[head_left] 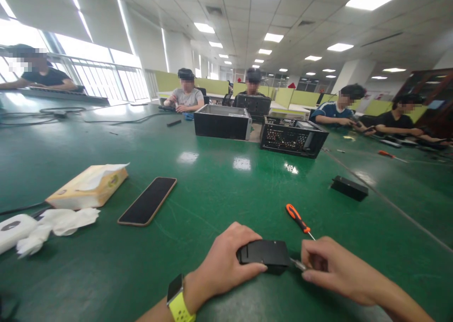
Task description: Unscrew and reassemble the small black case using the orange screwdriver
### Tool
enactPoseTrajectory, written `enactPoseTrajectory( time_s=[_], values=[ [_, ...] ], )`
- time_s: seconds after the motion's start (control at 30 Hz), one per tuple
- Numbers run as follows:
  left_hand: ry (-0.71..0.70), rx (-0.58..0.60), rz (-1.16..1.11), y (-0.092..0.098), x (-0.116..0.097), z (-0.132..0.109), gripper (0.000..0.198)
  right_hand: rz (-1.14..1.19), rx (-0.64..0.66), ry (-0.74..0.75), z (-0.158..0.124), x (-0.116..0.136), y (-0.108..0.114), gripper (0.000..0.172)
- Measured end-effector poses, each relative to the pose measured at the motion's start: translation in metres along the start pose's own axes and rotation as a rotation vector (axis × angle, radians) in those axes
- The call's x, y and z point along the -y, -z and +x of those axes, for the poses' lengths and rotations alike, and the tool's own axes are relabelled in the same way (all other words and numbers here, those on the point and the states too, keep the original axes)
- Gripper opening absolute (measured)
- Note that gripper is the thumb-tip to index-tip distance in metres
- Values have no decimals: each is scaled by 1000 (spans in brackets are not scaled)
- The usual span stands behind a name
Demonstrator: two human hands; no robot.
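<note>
My left hand, a watch with a yellow strap at its wrist, is wrapped round a black rectangular box on the green table. The thumb presses its near side and the fingers go over its far side. At the box's right end my right hand is closed in a pinch on a small silver metal tool. The tool's thin tip points at that end; whether it touches is unclear, and my fingers hide its rear part. Just behind my right hand lies a screwdriver with an orange and black handle.
Another black box lies at the right. On the left are a phone, a tissue pack and crumpled tissues. Two computer cases stand further back. Several people sit around the table.
</note>
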State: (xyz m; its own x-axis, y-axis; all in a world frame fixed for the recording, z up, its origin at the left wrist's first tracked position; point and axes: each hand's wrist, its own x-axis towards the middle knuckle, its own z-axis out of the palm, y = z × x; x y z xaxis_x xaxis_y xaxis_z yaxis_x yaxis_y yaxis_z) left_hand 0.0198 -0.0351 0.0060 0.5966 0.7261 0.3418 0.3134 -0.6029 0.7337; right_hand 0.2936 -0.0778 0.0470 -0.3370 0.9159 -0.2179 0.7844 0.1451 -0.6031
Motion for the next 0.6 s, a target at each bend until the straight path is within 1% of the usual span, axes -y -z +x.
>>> enactPoseTrajectory(
  time_s=[0.07,0.17,0.27,0.4,0.47,0.5,0.53,0.57,0.6],
  values=[
    [6,-6,1,0,1,0,37,11,-24,16,1,-1,-7,18],
    [8,-13,5,1,2,1,37,66,-99,47,-1,-7,-16,23],
    [-16,-37,-1,3,2,0,39,80,-110,14,-8,-19,-23,27],
    [-27,-70,8,5,-1,0,37,-110,-194,-126,-15,-32,-29,26],
    [-25,-69,22,6,-1,0,37,-211,-280,-122,-13,-28,-27,24],
    [-25,-63,30,6,-1,0,38,-239,-329,-85,-10,-22,-26,28],
    [-26,-55,38,6,-1,0,38,-252,-365,-31,-5,-14,-24,36],
    [-26,-45,45,5,0,0,38,-256,-373,34,1,-4,-22,48],
    [-23,-37,52,5,0,1,38,-258,-347,97,9,7,-21,60]
  ],
)
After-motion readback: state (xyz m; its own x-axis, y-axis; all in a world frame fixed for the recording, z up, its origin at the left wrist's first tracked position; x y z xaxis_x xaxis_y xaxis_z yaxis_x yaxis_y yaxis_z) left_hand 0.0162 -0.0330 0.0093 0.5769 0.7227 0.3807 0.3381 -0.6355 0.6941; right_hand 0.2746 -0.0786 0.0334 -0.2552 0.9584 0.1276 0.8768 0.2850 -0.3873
